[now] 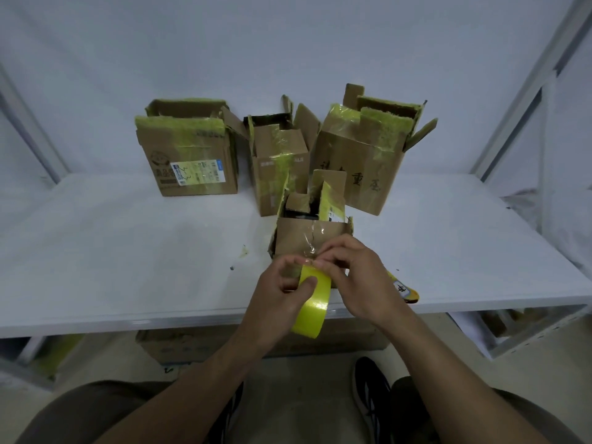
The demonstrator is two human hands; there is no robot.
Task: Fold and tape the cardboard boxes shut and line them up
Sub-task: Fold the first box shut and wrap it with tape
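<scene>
At lower centre of the frame my left hand [285, 291] grips the light, stiff yellow tape roll [312, 304] by its rim while my right hand [354, 278] pinches its thin, sticky end, just before the flimsy open box [307, 240]

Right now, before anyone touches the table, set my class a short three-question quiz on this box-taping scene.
1. True or false: the small brown cardboard box nearest the hands is already taped shut.
2. Multiple choice: the fingers of the left hand grip A) a round yellow tape roll, B) a pair of scissors, C) a marker pen.
3. Short answer: how many cardboard boxes stand on the white table?

Key: 1 false, its top flaps stand open; 2 A; 3 four.
</scene>
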